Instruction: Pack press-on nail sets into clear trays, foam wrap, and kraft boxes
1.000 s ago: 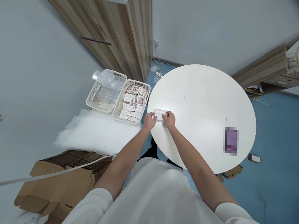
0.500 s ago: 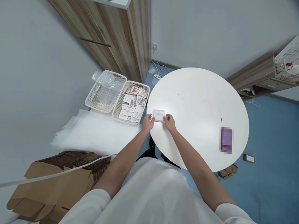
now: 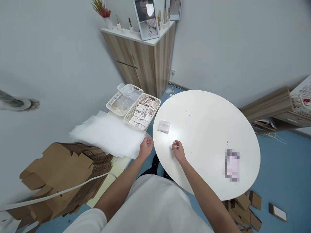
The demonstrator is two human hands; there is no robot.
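Observation:
A flat, whitish wrapped packet [image 3: 164, 126] lies on the white round table [image 3: 206, 129], near its left edge, with neither hand touching it. My left hand [image 3: 146, 146] is just off the table's left edge, beside the stack of thin white sheets [image 3: 111, 134]; its fingers are loosely bent and I see nothing in them. Over the table, to the right of the packet and nearer to me, is my right hand [image 3: 179, 151]. Its thumb and fingers are apart, with nothing visible between them.
Left of the table stand a basket of printed cards [image 3: 143, 113] and a basket of clear plastic boxes [image 3: 123, 100]. Folded cardboard [image 3: 65, 174] is stacked at lower left. A blurred purple-pink object [image 3: 232, 165] lies on the table's right. Small cartons [image 3: 243, 207] sit on the floor.
Both hands have let go of the packet and drawn back toward me, the left one moving off the table's edge. The packet now lies slightly turned. The camera view has tilted upward.

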